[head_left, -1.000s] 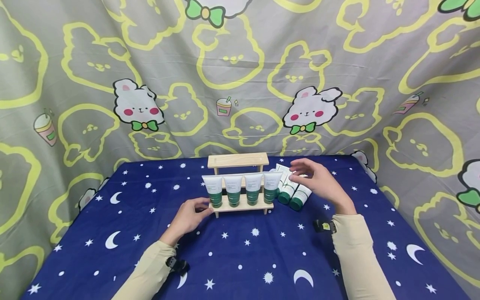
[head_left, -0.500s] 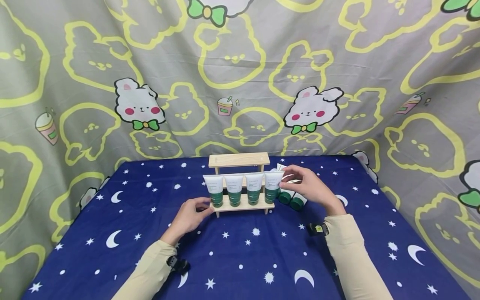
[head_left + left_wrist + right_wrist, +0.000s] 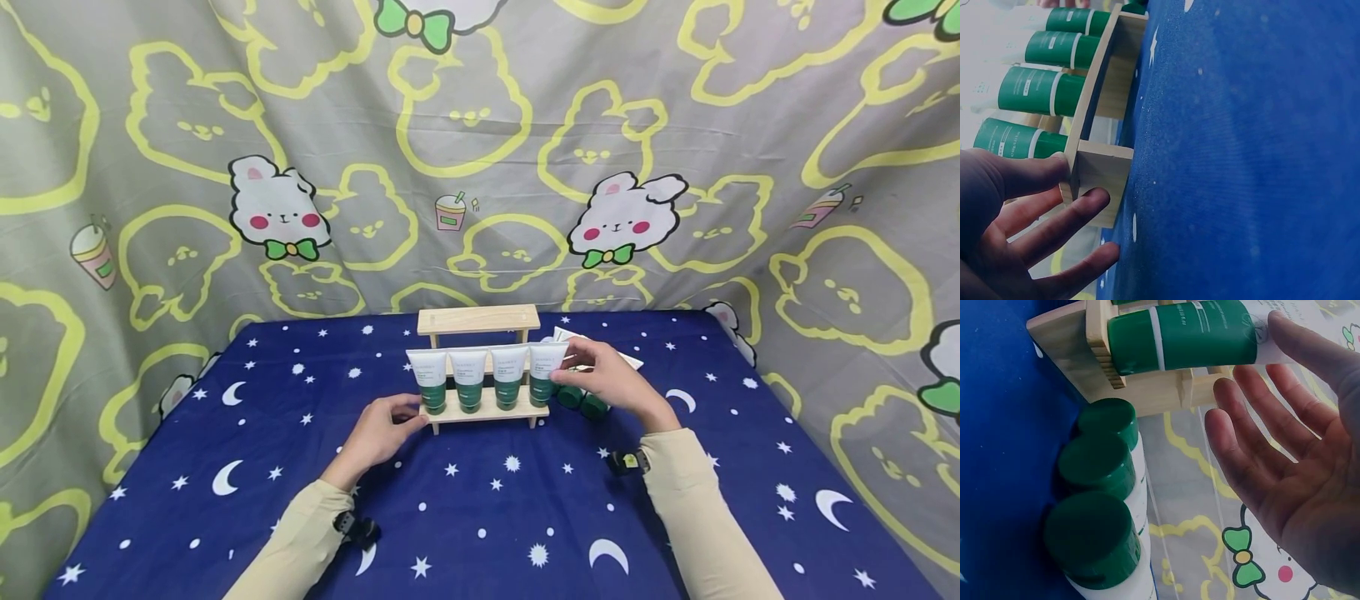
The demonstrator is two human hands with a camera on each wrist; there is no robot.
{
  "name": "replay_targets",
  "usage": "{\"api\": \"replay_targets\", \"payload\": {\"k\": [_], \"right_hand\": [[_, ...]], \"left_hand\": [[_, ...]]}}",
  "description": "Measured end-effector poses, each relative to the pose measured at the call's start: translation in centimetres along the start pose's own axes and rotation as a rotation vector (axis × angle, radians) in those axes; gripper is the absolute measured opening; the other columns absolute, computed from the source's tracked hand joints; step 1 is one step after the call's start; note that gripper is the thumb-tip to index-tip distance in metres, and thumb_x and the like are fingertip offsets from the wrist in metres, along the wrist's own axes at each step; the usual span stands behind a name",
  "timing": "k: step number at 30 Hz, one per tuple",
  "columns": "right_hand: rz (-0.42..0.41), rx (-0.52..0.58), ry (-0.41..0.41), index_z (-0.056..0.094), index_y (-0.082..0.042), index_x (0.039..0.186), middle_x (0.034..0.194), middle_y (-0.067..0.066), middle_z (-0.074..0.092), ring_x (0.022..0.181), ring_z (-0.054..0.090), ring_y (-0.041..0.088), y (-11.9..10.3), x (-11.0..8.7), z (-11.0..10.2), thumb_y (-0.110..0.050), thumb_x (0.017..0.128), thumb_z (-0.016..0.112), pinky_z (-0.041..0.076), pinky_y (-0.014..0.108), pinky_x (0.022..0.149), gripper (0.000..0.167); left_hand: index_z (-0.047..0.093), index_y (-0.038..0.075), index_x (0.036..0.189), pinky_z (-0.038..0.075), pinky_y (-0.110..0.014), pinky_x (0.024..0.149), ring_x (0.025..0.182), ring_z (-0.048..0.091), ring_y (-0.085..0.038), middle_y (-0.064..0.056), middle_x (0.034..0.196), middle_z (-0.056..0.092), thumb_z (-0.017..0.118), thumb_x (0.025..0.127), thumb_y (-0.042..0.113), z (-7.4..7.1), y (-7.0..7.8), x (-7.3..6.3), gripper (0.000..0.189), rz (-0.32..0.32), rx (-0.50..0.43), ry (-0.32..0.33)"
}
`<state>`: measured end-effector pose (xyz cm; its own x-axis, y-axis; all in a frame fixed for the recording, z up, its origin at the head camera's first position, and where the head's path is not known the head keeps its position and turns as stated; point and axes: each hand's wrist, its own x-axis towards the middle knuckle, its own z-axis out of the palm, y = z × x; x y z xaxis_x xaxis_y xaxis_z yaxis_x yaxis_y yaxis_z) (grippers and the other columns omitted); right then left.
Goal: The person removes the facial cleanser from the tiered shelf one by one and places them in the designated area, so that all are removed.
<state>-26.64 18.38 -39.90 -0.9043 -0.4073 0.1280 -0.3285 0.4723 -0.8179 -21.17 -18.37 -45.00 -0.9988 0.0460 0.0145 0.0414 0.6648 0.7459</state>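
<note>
A row of white and green squeeze tubes [image 3: 467, 382] stands cap-down on the low front step of a tiered wooden rack [image 3: 477, 320]. My left hand [image 3: 380, 429] holds the left end of that step; in the left wrist view its thumb [image 3: 1035, 175] lies on the board's end and other fingers spread beside the leg. At the opposite end, my right hand [image 3: 611, 377] pinches the rightmost tube [image 3: 1204, 337], thumb on its white front and fingers behind. That tube is upright, its green cap on the step.
Three more tubes with green caps [image 3: 1091, 531] lie on the table right of the rack, partly hidden by my right hand in the head view. A dark blue cloth [image 3: 480, 517] with stars and moons covers the table. A patterned curtain [image 3: 360, 125] hangs behind.
My right hand has moved left and slightly down from above the lying tubes to the rightmost standing tube, and its thumb now lies on it. The left hand has stayed at the rack.
</note>
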Motion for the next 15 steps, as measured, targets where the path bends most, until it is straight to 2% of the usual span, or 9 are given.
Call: {"api": "replay_targets", "payload": {"k": [10,15], "right_hand": [[0.009,0.005,0.003,0.067,-0.007,0.115,0.116,0.011,0.069,0.112,0.066,0.03,-0.48,-0.06,0.52,-0.02,0.095,0.075,0.054,0.041,0.089,0.025],[0.016,-0.007,0.006,0.067,-0.008,0.119,0.117,0.011,0.07,0.112,0.067,0.03,-0.58,-0.1,0.48,-0.025,0.096,0.074,0.055,0.043,0.09,0.029]], "left_hand": [[0.073,0.007,0.124,0.054,-0.046,0.09,0.103,0.072,-0.026,-0.008,0.104,0.078,0.076,0.093,0.018,-0.01,-0.03,0.02,0.033,0.004,0.004,0.002],[0.073,0.007,0.124,0.053,-0.047,0.091,0.104,0.072,-0.026,-0.007,0.104,0.078,0.076,0.093,0.018,0.01,-0.12,0.02,0.033,0.002,0.002,0.001]]}}
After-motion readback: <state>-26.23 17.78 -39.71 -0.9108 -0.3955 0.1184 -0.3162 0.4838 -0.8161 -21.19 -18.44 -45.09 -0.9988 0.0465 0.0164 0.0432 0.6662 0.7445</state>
